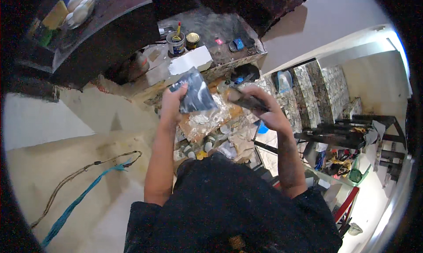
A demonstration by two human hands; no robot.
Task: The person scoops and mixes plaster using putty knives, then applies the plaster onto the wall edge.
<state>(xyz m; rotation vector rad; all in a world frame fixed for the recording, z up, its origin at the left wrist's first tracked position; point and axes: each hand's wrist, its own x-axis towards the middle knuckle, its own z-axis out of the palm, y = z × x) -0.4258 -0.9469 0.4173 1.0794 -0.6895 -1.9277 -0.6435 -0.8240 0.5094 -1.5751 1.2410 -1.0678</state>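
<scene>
My left hand [173,101] grips a dark grey flat plate [197,96] by its left edge, thumb on top. White smears mark the plate's face. To its right, my right hand [269,110] is closed round a dark flat tool [249,100] with a paler end turned toward the plate. The tool is blurred, so its exact kind is unclear. A small gap separates it from the plate. Beneath both hands lies a brown board [192,129] covered in white powder or paste.
On the ledge ahead stand a grey bucket [176,45] holding a brush, a tin [192,40], a white slab [191,60] and a blue-striped slipper [236,44]. Stone-patterned steps [307,94] rise at right, near a cluttered dark rack [330,138]. A blue cloth strip [83,198] hangs left.
</scene>
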